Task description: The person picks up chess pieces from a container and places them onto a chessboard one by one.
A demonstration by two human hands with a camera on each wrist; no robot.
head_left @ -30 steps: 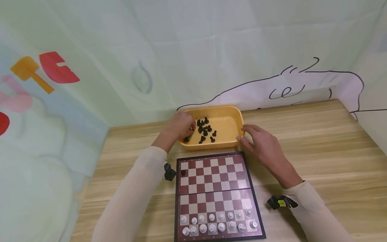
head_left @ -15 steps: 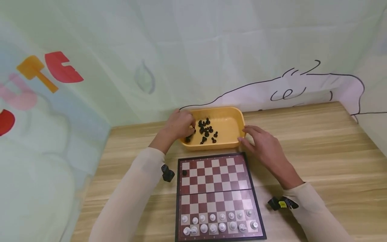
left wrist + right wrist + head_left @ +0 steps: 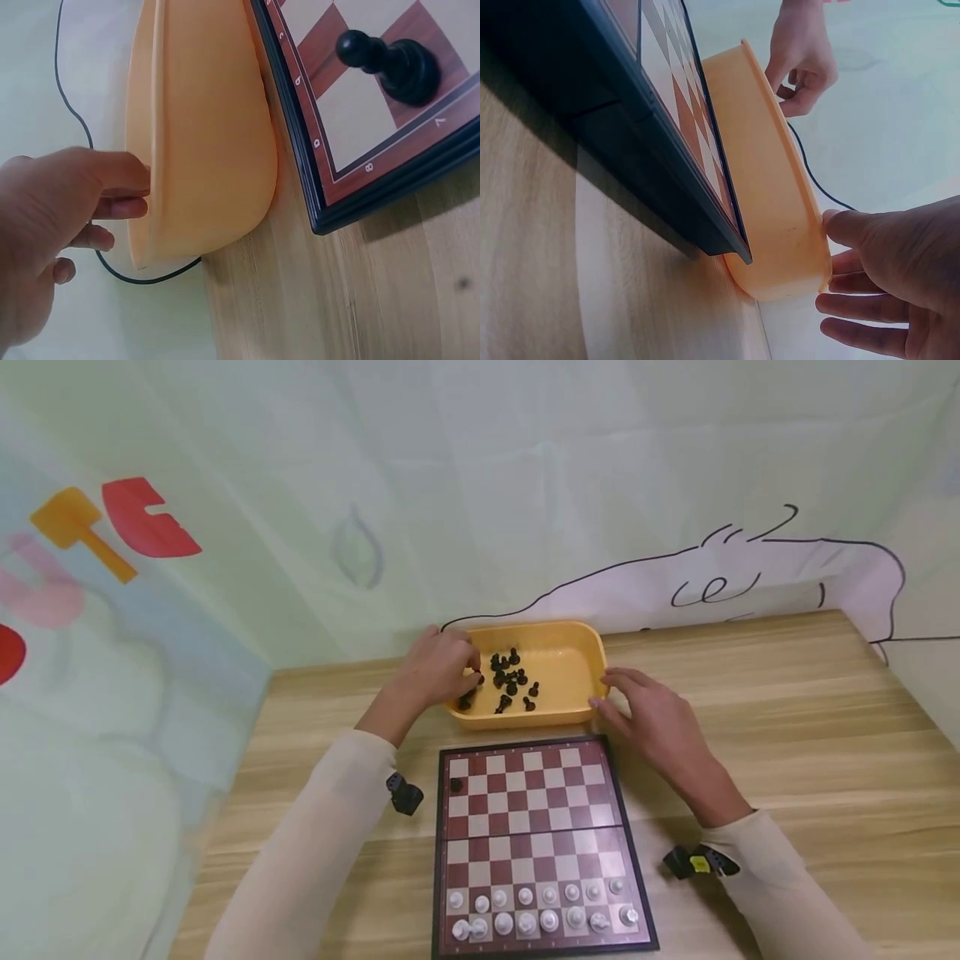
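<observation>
In the head view my left hand [image 3: 438,667] reaches over the left end of a yellow plastic tray [image 3: 570,720], and its thumb and fingers pinch a small black chess piece [image 3: 480,678], mostly covered. Several more black chess pieces [image 3: 512,688] lie loose in the tray's left half. At the opposite end, my right hand [image 3: 656,722] touches the rim with thumb and fingertips, fingers extended. In front of the tray lies a chessboard [image 3: 536,843]. A black pawn [image 3: 409,71] stands on it near the far left corner, clear in the left wrist view.
Two rows of white chess pieces [image 3: 549,920] stand along the board's near edge. The wooden table [image 3: 787,718] extends to both sides. A printed cloth backdrop [image 3: 480,510] rises right behind the tray. Small black cameras are strapped to both wrists.
My left wrist and forearm have shifted slightly left, and the left hand has lifted a little with the black chess piece at its fingertips. The right hand and the board pieces stay put.
</observation>
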